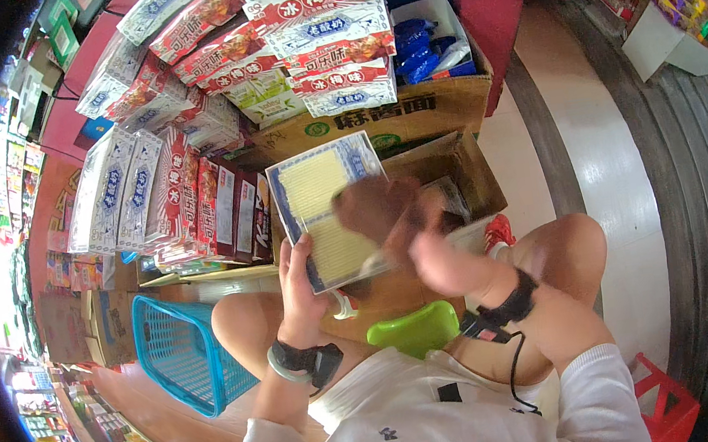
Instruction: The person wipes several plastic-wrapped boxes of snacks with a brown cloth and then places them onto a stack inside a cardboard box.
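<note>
My left hand (pixel 301 286) grips the lower left edge of a flat box (pixel 318 192), which is tilted and shows rows of pale yellow sticks behind a blue and white border. Over the box's right side, my right hand (pixel 426 252) is blurred. A dark brown cloth or similar item (pixel 372 209) is at its fingers and covers part of the box; its exact kind and the grip on it are unclear. Beyond the hands stands an opened cardboard box (pixel 483 173) with a clear plastic item inside.
Stacks of red and white snack boxes (pixel 332 27) rise ahead and to the left. A blue plastic basket (pixel 193 357) stands by my left knee. A green plastic stool (pixel 416 332) is between my legs. A white carton of blue packets (pixel 432 42) stands behind the cardboard box.
</note>
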Demonstrator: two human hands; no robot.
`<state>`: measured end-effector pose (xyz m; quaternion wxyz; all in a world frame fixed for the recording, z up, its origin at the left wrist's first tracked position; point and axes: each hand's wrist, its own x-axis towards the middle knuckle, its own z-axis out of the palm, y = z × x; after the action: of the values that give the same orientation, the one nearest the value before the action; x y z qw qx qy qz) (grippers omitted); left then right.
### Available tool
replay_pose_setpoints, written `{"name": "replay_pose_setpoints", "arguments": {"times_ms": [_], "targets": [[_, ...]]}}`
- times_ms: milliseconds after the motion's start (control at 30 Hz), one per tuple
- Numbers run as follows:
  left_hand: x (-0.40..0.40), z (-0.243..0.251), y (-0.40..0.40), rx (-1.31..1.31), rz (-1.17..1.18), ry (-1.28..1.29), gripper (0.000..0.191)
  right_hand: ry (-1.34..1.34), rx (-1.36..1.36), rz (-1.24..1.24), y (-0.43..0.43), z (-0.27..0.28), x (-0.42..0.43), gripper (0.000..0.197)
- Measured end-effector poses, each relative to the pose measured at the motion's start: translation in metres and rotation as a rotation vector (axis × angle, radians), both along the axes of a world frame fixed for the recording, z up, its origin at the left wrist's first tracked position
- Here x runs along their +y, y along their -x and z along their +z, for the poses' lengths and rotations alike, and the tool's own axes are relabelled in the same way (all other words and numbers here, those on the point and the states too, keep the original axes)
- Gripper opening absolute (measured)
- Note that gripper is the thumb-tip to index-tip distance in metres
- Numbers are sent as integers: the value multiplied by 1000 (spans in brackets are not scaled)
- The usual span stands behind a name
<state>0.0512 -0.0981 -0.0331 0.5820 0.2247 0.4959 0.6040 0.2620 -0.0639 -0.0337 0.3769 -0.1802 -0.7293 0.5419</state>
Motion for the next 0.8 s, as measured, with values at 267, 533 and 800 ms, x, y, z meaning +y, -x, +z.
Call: {"name": "replay_pose_setpoints", "arguments": {"times_ms": [267,533,800], "targets": [[2,-1,-14,-52,-52,-128,37,-764,-401,-426,24,3,11,36],[-14,11,-38,201,-247,-170,42,-730,-536,-754,-3,13,43,40],[-14,12,-36,516,-374,-150,55,-806,-293,-769,7,23,22,37]]}}
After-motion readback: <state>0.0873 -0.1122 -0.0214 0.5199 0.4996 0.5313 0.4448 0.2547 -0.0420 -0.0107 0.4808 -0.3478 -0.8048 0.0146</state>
